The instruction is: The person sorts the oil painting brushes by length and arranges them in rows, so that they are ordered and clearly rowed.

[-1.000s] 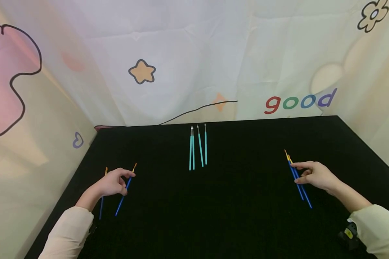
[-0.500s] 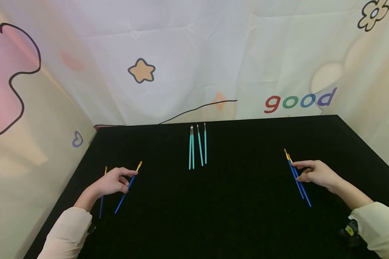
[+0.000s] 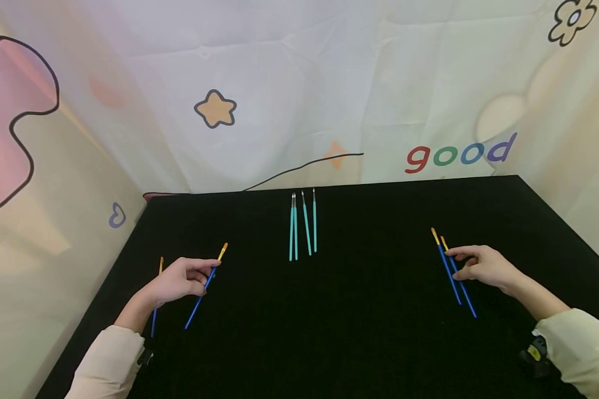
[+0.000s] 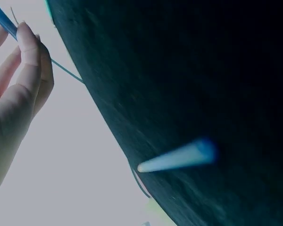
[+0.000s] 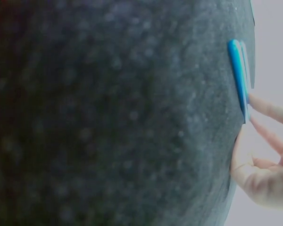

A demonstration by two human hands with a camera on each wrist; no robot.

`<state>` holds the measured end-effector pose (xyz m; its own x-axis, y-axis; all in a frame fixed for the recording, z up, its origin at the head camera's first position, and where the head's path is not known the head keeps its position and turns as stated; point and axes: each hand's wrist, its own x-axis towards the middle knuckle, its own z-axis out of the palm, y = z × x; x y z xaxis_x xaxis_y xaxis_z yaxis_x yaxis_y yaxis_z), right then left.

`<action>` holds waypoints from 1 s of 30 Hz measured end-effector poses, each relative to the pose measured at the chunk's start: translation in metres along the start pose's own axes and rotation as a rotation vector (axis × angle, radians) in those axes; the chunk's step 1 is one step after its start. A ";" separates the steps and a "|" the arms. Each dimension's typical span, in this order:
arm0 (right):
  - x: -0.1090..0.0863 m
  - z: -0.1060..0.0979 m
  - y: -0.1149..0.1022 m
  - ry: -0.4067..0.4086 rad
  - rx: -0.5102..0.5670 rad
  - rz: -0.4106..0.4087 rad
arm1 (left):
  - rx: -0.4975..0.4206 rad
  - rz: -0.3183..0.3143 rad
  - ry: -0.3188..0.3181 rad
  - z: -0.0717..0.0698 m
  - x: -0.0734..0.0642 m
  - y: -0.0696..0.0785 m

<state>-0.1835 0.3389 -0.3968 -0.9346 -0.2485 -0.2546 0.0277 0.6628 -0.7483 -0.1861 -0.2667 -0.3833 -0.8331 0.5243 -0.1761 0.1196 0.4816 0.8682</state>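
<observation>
In the head view my left hand (image 3: 182, 280) pinches a blue-handled paintbrush (image 3: 193, 312) between thumb and fingertips, its yellow ferrule and brown bristles pointing up and right. Another blue paintbrush (image 3: 153, 322) lies partly hidden beneath that wrist; its handle end (image 4: 181, 157) shows large in the left wrist view. On the right, my right hand (image 3: 486, 271) has thumb and index finger on a blue paintbrush (image 3: 468, 300) and grips it close over the table. A similar blue paintbrush (image 3: 450, 274) lies just left of it, almost parallel.
Several turquoise paintbrushes (image 3: 295, 238) lie near the back edge of the black table (image 3: 329, 332), bristles away from me. A printed curtain (image 3: 279, 100) rises behind the table and along both sides.
My left hand has shifted right with its paintbrush, away from the one under the wrist. The two right-hand brushes have slid slightly left, the outer one a little further from its neighbour.
</observation>
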 end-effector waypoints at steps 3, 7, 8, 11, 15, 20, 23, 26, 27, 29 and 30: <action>0.000 0.001 -0.002 0.011 -0.051 0.002 | -0.010 0.030 -0.001 0.005 0.002 0.005; -0.002 0.001 -0.003 0.021 -0.066 -0.004 | -0.029 0.052 -0.005 0.010 0.003 0.013; -0.002 0.001 -0.003 0.024 -0.064 -0.006 | -0.038 0.053 -0.008 0.011 0.003 0.014; -0.003 0.000 -0.001 0.032 -0.049 -0.011 | -0.066 0.051 -0.020 0.014 0.004 0.018; -0.003 -0.002 0.000 0.037 -0.033 -0.017 | -0.094 0.063 -0.043 0.018 0.006 0.022; -0.001 -0.002 -0.003 0.035 -0.025 -0.010 | -0.107 0.077 -0.051 0.020 0.009 0.024; 0.000 -0.003 -0.004 0.025 -0.009 0.001 | -0.128 0.074 -0.043 0.021 0.011 0.023; 0.001 -0.004 -0.006 0.011 0.000 0.015 | -0.147 0.072 -0.037 0.023 0.012 0.022; 0.001 -0.004 -0.006 0.006 0.003 0.019 | -0.153 0.072 -0.033 0.024 0.012 0.022; 0.001 -0.005 -0.007 -0.004 0.011 0.031 | -0.160 0.076 -0.020 0.026 0.012 0.022; 0.002 -0.005 -0.007 -0.011 0.019 0.037 | -0.163 0.079 -0.011 0.027 0.013 0.022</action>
<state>-0.1870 0.3379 -0.3890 -0.9288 -0.2319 -0.2891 0.0689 0.6584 -0.7495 -0.1797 -0.2307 -0.3790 -0.8184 0.5642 -0.1090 0.0941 0.3187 0.9432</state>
